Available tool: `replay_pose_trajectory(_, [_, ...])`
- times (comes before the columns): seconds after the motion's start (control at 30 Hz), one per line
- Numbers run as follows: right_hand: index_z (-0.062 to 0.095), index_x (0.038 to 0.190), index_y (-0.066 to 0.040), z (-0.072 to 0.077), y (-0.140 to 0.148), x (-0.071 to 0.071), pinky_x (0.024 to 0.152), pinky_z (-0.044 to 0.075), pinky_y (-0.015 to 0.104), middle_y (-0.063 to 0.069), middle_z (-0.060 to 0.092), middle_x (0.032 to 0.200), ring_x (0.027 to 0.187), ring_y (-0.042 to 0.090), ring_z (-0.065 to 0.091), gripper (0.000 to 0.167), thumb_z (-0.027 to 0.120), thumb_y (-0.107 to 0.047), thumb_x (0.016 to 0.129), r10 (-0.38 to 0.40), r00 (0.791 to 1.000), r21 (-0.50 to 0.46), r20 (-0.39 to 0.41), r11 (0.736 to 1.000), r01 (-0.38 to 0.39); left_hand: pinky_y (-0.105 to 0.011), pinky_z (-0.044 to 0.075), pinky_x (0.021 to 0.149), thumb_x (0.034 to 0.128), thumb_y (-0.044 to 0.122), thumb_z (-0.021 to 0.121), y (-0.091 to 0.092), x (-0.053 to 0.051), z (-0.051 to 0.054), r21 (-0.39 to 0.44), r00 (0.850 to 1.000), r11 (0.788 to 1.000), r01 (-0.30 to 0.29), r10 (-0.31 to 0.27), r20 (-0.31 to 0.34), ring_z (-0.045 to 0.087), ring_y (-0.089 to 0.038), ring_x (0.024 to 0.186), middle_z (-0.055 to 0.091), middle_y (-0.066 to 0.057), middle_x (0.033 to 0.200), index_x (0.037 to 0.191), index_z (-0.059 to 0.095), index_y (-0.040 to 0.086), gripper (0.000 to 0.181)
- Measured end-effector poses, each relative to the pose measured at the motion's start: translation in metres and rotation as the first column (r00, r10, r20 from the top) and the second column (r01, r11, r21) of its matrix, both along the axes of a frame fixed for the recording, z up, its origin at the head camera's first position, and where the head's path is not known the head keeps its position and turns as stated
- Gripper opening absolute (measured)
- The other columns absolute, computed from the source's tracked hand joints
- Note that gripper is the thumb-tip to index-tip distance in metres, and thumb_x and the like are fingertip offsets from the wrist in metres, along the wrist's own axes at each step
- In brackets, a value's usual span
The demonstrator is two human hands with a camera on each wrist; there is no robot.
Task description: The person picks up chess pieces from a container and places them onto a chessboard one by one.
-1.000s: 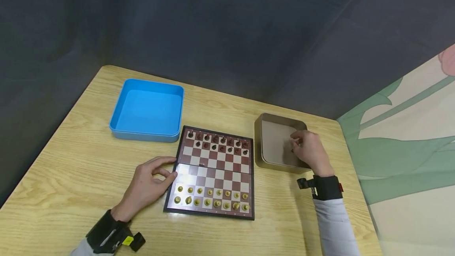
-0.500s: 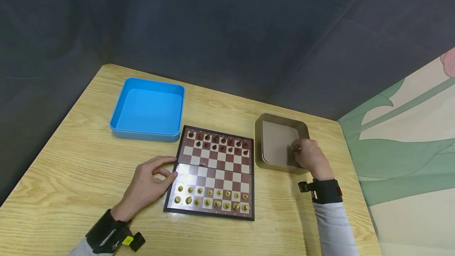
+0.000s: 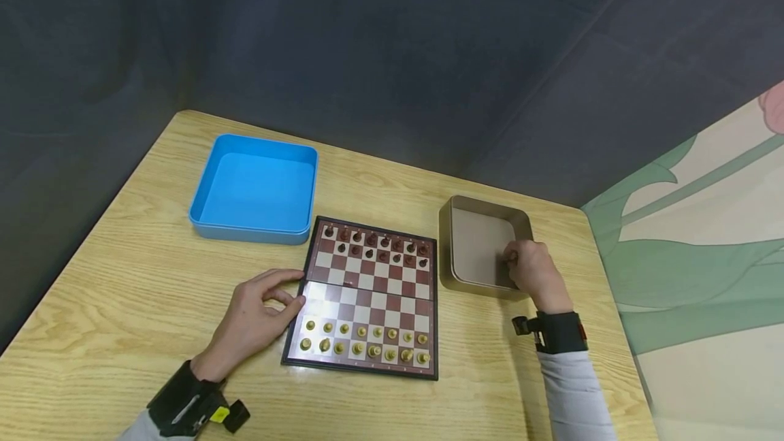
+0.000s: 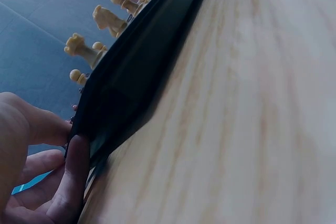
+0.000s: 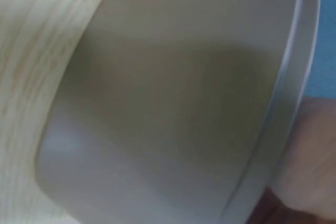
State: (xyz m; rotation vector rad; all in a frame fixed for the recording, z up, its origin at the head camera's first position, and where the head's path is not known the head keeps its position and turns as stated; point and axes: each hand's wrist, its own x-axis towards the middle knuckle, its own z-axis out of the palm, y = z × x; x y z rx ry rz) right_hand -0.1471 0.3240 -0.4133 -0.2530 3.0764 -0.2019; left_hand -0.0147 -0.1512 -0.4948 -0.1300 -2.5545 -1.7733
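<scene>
A folding chessboard (image 3: 361,280) lies flat on the table, with gold chess pieces (image 3: 373,351) in two rows near me and dark chess pieces (image 3: 384,242) in two rows at the far side. My left hand (image 3: 248,315) rests at the board's left edge, thumb and index fingertips touching it; the left wrist view shows the thumb (image 4: 76,169) against the black side. My right hand (image 3: 534,271) reaches into a brownish metal tin (image 3: 454,237), fingers curled low inside its right part. Whatever is at those fingertips is hidden from the head view, and the tin wall covers most of it in the right wrist view.
A blue square tray (image 3: 254,226) stands at the back left, behind the board. The wooden table (image 3: 141,250) meets a dark curtain (image 3: 392,67) at its back edge. On the right is a wall with a painted leaf pattern (image 3: 704,271).
My right hand has shifted slightly down and toward me inside the tin, its fingers more curled. The left hand and the board stay in place.
</scene>
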Motion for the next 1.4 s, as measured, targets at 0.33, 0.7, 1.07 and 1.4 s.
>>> replay_pose_trajectory(0.33, [0.078, 0.092, 0.006, 0.001, -0.003, 0.002, 0.061, 0.062, 0.044, 0.022, 0.076, 0.090, 0.070, 0.026, 0.069, 0.010, 0.071, 0.012, 0.091, 0.017, 0.998, -0.018, -0.065, 1.000, -0.018, -0.022, 0.053, 0.058, 0.0928, 0.007, 0.082, 0.000, 0.000, -0.001, -0.016, 1.000, 1.000, -0.001, 0.001, 0.002, 0.074, -0.006, 0.075, 0.078, -0.003, 0.097, 0.133, 0.072, 0.009, 0.042])
replay_pose_trajectory(0.7, [0.078, 0.097, 0.006, 0.012, -0.013, 0.007, 0.070, 0.065, 0.055, 0.025, 0.077, 0.095, 0.081, 0.036, 0.076, 0.013, 0.070, 0.014, 0.092, 0.099, 0.976, -0.060, -0.195, 0.992, -0.112, -0.023, 0.052, 0.055, 0.0930, 0.006, 0.082, 0.000, 0.000, 0.000, -0.010, 1.000, 1.000, -0.004, 0.005, 0.007, 0.073, -0.007, 0.075, 0.078, -0.002, 0.094, 0.133, 0.072, 0.009, 0.042])
replay_pose_trajectory(1.07, [0.079, 0.095, 0.003, 0.026, -0.042, 0.012, 0.069, 0.064, 0.050, 0.016, 0.077, 0.091, 0.080, 0.031, 0.073, 0.016, 0.075, 0.016, 0.088, 0.207, 0.926, -0.123, -0.315, 0.959, -0.256, -0.023, 0.055, 0.056, 0.0935, 0.007, 0.082, -0.001, -0.001, 0.000, 0.001, 1.000, 1.000, 0.005, -0.005, 0.017, 0.073, -0.007, 0.071, 0.079, 0.000, 0.088, 0.135, 0.071, 0.009, 0.043])
replay_pose_trajectory(1.4, [0.078, 0.099, 0.003, 0.038, -0.076, 0.017, 0.066, 0.063, 0.043, 0.013, 0.075, 0.095, 0.081, 0.026, 0.074, 0.017, 0.073, 0.016, 0.090, 0.314, 0.863, -0.172, -0.396, 0.897, -0.406, -0.026, 0.060, 0.054, 0.0944, 0.006, 0.080, 0.000, -0.001, 0.000, 0.035, 0.998, 0.999, 0.014, -0.016, 0.066, 0.074, -0.011, 0.066, 0.078, -0.004, 0.088, 0.142, 0.067, 0.008, 0.049])
